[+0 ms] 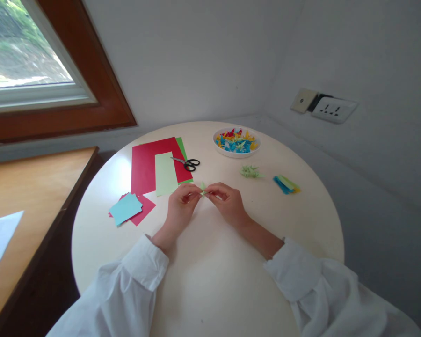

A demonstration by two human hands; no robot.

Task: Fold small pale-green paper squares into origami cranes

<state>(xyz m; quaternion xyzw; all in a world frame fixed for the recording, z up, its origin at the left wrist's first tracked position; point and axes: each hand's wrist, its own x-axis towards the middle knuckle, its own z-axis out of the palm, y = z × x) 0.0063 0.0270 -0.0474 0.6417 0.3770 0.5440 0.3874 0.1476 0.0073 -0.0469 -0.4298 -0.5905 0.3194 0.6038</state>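
Note:
Between my two hands is a small pale green folded paper piece, with one point sticking upward. My left hand pinches its left side, and my right hand pinches its right side. The fingertips hide most of its folds. Just beyond my left hand lie a pale green paper strip and scissors with black handles, resting on a red sheet. Past my right hand sits a small pile of pale green folded paper pieces.
A white round table carries everything. At its back stands a white dish of colourful folded paper. Light blue paper squares lie at left over pink ones. Blue, green and yellow paper pieces lie at right. A wooden desk adjoins the left.

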